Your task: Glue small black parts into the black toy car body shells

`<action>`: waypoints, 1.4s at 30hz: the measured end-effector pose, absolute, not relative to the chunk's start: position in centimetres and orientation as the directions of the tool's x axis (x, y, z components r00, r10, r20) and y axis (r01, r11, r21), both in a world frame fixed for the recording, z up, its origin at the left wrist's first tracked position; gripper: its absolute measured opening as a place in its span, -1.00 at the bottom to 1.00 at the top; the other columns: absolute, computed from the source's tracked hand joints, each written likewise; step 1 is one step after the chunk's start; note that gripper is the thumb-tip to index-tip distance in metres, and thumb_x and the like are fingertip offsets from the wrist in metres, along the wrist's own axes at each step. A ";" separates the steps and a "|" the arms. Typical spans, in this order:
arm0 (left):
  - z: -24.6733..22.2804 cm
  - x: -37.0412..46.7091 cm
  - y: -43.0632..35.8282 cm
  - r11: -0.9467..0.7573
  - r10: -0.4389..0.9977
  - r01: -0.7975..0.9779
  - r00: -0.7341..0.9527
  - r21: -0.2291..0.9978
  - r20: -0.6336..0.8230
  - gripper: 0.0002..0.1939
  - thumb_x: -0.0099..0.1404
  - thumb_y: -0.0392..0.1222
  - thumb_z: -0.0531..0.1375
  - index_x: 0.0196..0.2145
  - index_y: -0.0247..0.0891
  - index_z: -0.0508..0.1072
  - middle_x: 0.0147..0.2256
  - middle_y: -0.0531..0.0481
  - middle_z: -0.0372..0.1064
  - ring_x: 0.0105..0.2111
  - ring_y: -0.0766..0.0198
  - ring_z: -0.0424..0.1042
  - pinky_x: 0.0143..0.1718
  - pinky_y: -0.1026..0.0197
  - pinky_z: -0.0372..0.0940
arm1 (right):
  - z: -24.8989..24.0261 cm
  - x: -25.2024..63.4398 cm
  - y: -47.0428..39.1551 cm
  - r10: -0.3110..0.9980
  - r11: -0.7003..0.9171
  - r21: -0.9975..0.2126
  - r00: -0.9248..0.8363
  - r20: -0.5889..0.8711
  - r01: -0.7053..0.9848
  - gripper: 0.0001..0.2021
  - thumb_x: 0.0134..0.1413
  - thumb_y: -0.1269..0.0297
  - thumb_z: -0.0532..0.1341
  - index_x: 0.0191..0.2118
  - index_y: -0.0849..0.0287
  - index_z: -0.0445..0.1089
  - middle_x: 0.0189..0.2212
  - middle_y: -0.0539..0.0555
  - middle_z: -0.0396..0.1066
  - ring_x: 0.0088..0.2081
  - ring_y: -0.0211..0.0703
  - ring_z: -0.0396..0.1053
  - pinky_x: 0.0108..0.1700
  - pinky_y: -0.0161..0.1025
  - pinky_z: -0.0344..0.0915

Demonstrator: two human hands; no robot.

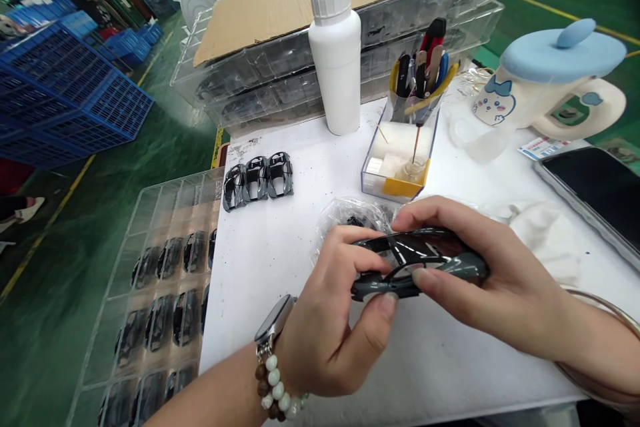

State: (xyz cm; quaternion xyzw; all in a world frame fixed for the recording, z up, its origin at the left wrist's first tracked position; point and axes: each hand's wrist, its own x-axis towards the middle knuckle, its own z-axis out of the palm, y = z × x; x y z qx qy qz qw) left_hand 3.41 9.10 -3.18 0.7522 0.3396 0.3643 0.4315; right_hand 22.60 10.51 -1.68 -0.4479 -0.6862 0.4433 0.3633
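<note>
Left hand (333, 313) and right hand (500, 270) gripped a dark model-car body shell (423, 248) before the clear organizer box (373, 184), presumably for steadiness; three similar shells (256, 173) lay left of it, likely clear of handling.

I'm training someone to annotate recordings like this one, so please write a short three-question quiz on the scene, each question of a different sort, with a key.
1. Count: how many car-shaped shells stand in the row on the white tabletop, apart from those in the clear tray?
2. True or false: the left hand and the right hand both grip the dark glossy shell.
3. Multiple choice: what colour is the lid on the mug?
A) red
B) light blue
C) black

Key:
1. Three.
2. True; fingers of both hands are on it.
3. B.
</note>
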 end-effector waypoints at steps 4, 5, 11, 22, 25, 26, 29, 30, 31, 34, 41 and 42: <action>-3.2 3.4 9.1 -0.444 0.812 0.219 0.508 0.869 0.286 -0.72 0.24 -0.32 0.06 -0.08 -0.20 0.16 -0.01 -0.16 0.11 0.04 0.06 0.21 -0.03 -0.04 0.28 | -1.7 22.7 10.5 0.934 0.231 -0.929 -0.334 0.129 0.288 -0.71 -0.05 0.46 0.16 -0.15 0.08 0.21 -0.36 -0.07 0.28 -0.41 -0.33 0.25 -0.41 -0.42 0.25; -3.2 3.4 9.2 -0.445 0.813 0.222 0.507 0.867 0.287 -0.72 0.23 -0.31 0.07 -0.09 -0.20 0.16 -0.01 -0.15 0.11 0.04 0.06 0.22 -0.05 -0.03 0.29 | -1.8 22.7 10.5 0.933 0.240 -0.926 -0.333 0.137 0.291 -0.71 -0.05 0.46 0.16 -0.15 0.09 0.21 -0.36 -0.07 0.27 -0.41 -0.34 0.24 -0.41 -0.42 0.25; -3.2 3.5 9.2 -0.425 0.822 0.224 0.500 0.877 0.271 -0.75 0.19 -0.32 0.09 -0.15 -0.23 0.18 -0.03 -0.14 0.12 0.01 0.09 0.25 -0.03 0.00 0.28 | -1.8 22.8 10.4 0.922 0.281 -0.915 -0.344 0.174 0.290 -0.70 -0.08 0.44 0.16 -0.16 0.12 0.18 -0.39 -0.09 0.23 -0.45 -0.38 0.20 -0.44 -0.43 0.22; -3.3 3.7 9.4 -0.490 0.818 0.241 0.459 0.838 0.346 -0.80 0.22 -0.25 0.14 -0.20 -0.24 0.22 -0.08 -0.11 0.19 -0.04 0.18 0.28 -0.09 0.13 0.30 | -2.3 23.0 10.5 0.874 0.388 -0.896 -0.395 0.283 0.215 -0.70 0.04 0.36 0.10 -0.06 0.13 0.14 -0.32 0.03 0.28 -0.41 -0.24 0.28 -0.49 -0.27 0.25; -3.2 3.7 9.6 -0.567 0.777 0.236 0.472 0.789 0.417 -0.81 0.20 -0.27 0.14 -0.22 -0.26 0.22 -0.08 -0.11 0.19 -0.02 0.20 0.27 -0.09 0.17 0.30 | -2.4 23.2 10.4 0.846 0.451 -0.872 -0.403 0.349 0.191 -0.62 0.02 0.33 0.15 -0.01 0.14 0.12 -0.30 0.04 0.28 -0.40 -0.24 0.30 -0.44 -0.26 0.31; -3.3 3.7 9.6 -0.592 0.763 0.236 0.473 0.770 0.441 -0.80 0.19 -0.28 0.15 -0.22 -0.26 0.21 -0.08 -0.11 0.19 -0.02 0.21 0.27 -0.09 0.18 0.30 | -2.5 23.3 10.3 0.837 0.471 -0.862 -0.405 0.369 0.187 -0.60 0.00 0.33 0.16 0.00 0.14 0.12 -0.28 0.04 0.28 -0.39 -0.24 0.31 -0.41 -0.27 0.33; -3.4 3.7 9.6 -0.656 0.724 0.245 0.471 0.714 0.504 -0.78 0.16 -0.31 0.17 -0.23 -0.28 0.22 -0.08 -0.11 0.19 -0.03 0.24 0.28 -0.08 0.21 0.30 | -2.5 23.4 10.1 0.809 0.519 -0.835 -0.418 0.413 0.181 -0.52 -0.05 0.35 0.19 0.04 0.14 0.11 -0.24 0.06 0.28 -0.33 -0.21 0.34 -0.32 -0.27 0.39; -3.4 3.7 9.6 -0.674 0.713 0.249 0.466 0.695 0.524 -0.78 0.15 -0.32 0.17 -0.24 -0.29 0.22 -0.08 -0.11 0.19 -0.04 0.25 0.28 -0.09 0.22 0.31 | -2.6 23.4 10.1 0.801 0.534 -0.824 -0.424 0.422 0.189 -0.49 -0.08 0.36 0.20 0.05 0.13 0.10 -0.22 0.07 0.28 -0.30 -0.20 0.34 -0.30 -0.27 0.40; -3.5 3.7 9.5 -0.688 0.704 0.255 0.459 0.679 0.541 -0.78 0.14 -0.32 0.17 -0.25 -0.30 0.22 -0.07 -0.13 0.18 -0.05 0.26 0.29 -0.09 0.23 0.31 | -2.6 23.4 10.1 0.791 0.553 -0.810 -0.431 0.435 0.197 -0.45 -0.11 0.36 0.21 0.06 0.13 0.08 -0.20 0.07 0.28 -0.28 -0.18 0.35 -0.30 -0.27 0.40; -3.6 3.6 9.5 -0.717 0.686 0.278 0.447 0.640 0.574 -0.78 0.12 -0.31 0.19 -0.28 -0.31 0.22 -0.05 -0.16 0.18 -0.08 0.28 0.30 -0.09 0.24 0.32 | -2.7 23.4 10.2 0.759 0.602 -0.763 -0.464 0.457 0.234 -0.33 -0.23 0.38 0.27 0.08 0.13 0.05 -0.16 0.08 0.26 -0.24 -0.14 0.34 -0.26 -0.23 0.40; -3.8 3.2 10.0 -0.772 0.623 0.252 0.485 0.584 0.614 -0.76 0.14 -0.25 0.20 -0.25 -0.32 0.22 -0.03 -0.22 0.17 -0.07 0.23 0.32 -0.16 0.24 0.37 | -2.5 23.3 10.3 0.722 0.659 -0.704 -0.485 0.493 0.265 -0.31 -0.24 0.45 0.29 0.08 0.12 0.05 -0.17 0.07 0.26 -0.23 -0.16 0.34 -0.19 -0.23 0.38; -3.8 3.1 10.0 -0.780 0.612 0.250 0.495 0.574 0.616 -0.75 0.16 -0.23 0.20 -0.24 -0.32 0.23 -0.02 -0.24 0.17 -0.05 0.21 0.32 -0.14 0.22 0.37 | -2.4 23.4 10.3 0.722 0.658 -0.706 -0.485 0.494 0.260 -0.31 -0.24 0.45 0.29 0.09 0.12 0.04 -0.17 0.07 0.26 -0.24 -0.16 0.34 -0.20 -0.23 0.39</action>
